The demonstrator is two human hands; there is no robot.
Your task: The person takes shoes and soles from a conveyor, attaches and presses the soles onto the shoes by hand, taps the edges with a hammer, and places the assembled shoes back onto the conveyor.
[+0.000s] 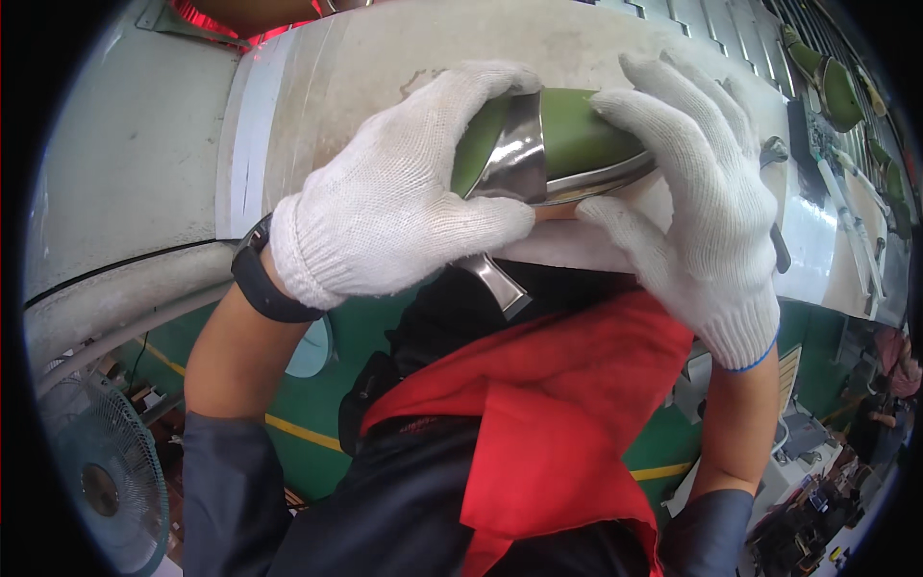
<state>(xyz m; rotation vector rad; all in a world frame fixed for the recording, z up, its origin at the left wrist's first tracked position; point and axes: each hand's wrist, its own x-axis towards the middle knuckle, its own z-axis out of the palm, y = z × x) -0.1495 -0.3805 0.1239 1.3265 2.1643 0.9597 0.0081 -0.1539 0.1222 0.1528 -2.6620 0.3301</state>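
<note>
Green shoe (pixel 577 135) in gloved hands, conveyor (pixel 385 58) perhaps behind.

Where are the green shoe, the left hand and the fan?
green shoe (pixel 577 135), head view, on its green upper.
left hand (pixel 394 202), head view, back of the white glove.
fan (pixel 106 471), head view, on its grille.

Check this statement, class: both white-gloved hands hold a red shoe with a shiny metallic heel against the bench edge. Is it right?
Not quite. In the head view the shoe is green, not red. The left hand and right hand do hold it, shiny metallic heel included, at the bench edge.
</note>
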